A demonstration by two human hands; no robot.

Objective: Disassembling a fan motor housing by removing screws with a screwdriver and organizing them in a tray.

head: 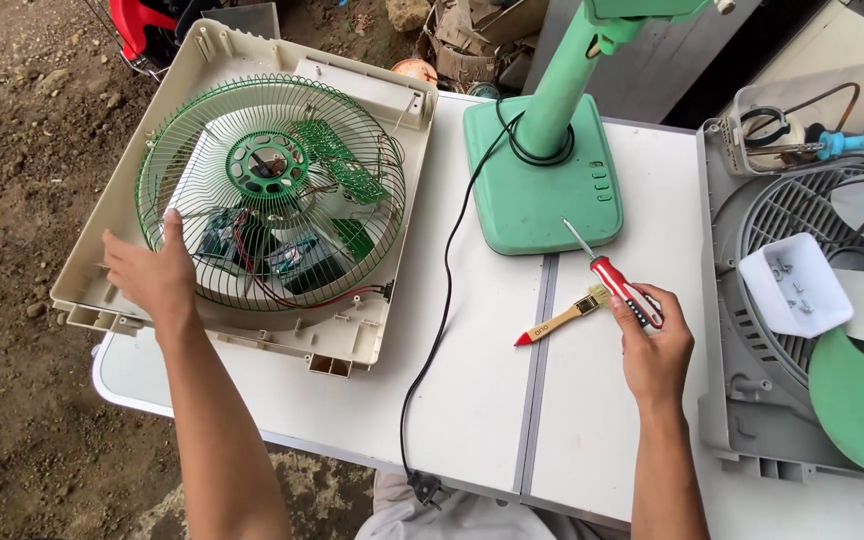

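Right hand [652, 345] clenched on red screwdriver [620, 284] over bare tabletop [472, 380]; left hand [152, 275] open, seemingly touching green grille [270, 190] edge.

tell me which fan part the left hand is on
The cream fan housing with the green grille; the left hand rests there, not the grey one at right.

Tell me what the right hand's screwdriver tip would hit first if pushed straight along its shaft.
Probably the green fan base: the screwdriver in the right hand points up-left at its near edge. Depth is uncertain.
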